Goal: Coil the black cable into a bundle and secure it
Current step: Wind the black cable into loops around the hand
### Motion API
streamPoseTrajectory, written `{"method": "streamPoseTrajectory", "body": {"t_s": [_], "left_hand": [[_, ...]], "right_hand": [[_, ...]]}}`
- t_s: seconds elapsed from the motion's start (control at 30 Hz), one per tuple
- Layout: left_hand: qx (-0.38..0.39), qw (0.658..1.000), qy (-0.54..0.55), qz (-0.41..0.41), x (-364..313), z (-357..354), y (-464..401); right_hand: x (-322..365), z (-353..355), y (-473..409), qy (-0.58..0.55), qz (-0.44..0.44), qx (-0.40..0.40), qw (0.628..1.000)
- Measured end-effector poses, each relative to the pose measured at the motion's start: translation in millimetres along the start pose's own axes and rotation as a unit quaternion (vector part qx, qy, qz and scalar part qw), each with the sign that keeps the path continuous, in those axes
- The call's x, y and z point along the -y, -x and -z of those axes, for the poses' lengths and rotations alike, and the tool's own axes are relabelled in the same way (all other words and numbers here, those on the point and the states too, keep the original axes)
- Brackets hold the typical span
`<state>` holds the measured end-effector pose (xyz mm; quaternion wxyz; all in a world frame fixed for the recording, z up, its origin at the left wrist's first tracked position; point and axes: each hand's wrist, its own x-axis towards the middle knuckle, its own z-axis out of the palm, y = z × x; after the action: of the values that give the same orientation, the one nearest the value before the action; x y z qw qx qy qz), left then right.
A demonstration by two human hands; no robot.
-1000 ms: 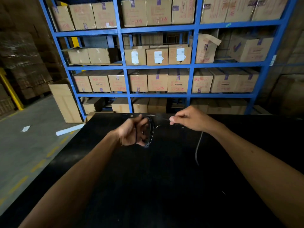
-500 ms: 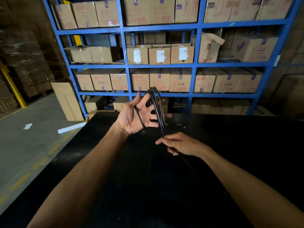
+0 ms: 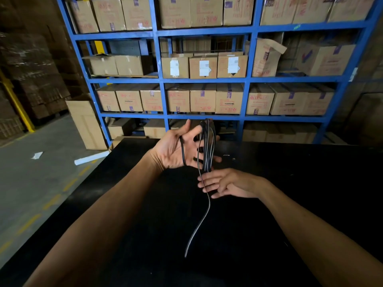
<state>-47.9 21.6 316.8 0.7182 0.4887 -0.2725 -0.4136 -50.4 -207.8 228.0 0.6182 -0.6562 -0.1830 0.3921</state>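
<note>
My left hand (image 3: 176, 151) is raised above the black table (image 3: 290, 204), palm toward me, fingers spread. Several loops of the black cable (image 3: 206, 154) are wound around its fingers and thumb and hang down past the palm. One loose tail of the cable runs down from the coil, crosses my right hand's fingers and ends low over the table. My right hand (image 3: 228, 183) sits just below the coil with its fingers stretched out flat; the tail lies against them and is not pinched.
Blue shelving (image 3: 163, 79) filled with cardboard boxes stands right behind the table. A tall carton (image 3: 87, 125) leans at the shelf's left foot. Grey floor with yellow dashes lies left of the table edge, with a white tube (image 3: 91, 158) on it.
My left hand rose and opened with the coil around its fingers. My right hand dropped below the coil, opened its pinch and now lies flat; the tail hangs longer toward me.
</note>
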Motion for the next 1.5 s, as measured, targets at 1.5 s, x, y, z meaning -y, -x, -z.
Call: {"method": "streamPoseTrajectory", "body": {"t_s": [1.5], "left_hand": [[-0.232,0.939,-0.111,0.229,49,17,-31]], "right_hand": [[75,4,-3,0.483,0.022,-0.371,0.792]]}}
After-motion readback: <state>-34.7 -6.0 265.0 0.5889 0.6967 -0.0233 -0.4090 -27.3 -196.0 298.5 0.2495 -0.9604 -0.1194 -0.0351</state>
